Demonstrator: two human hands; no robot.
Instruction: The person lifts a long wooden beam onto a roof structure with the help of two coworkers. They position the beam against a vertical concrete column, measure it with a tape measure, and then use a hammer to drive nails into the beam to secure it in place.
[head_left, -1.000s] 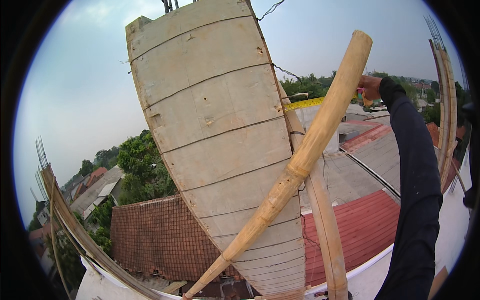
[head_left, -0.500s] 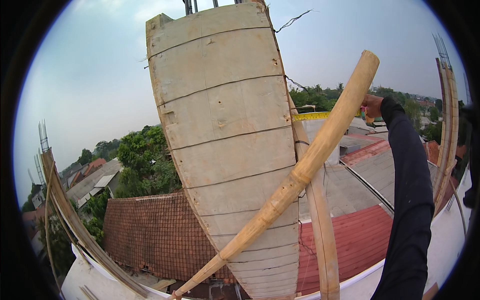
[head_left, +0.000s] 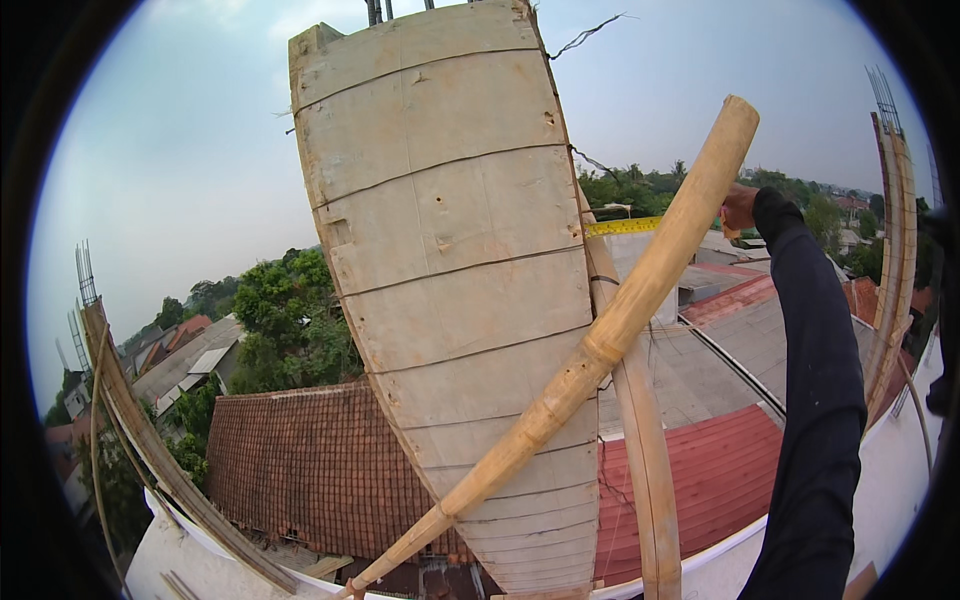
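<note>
One yellow tape ran level from the right edge of the tall boarded panel and passed behind the slanting bamboo pole. Over the last second the view had swung, setting the panel further right, while the tape still spanned the same gap; I judged it was being held steady there. The coloured bit under the right hand showed less than before. That hand was beyond the pole, its fingers mostly hidden, so I could not tell what it was clamped on; the left hand was out of view. One dark sleeve showed. Near the panel were two poles, the slanting one and a more upright one, and two twisted wires at its right edge. Beyond lay one brown tiled roof.
</note>
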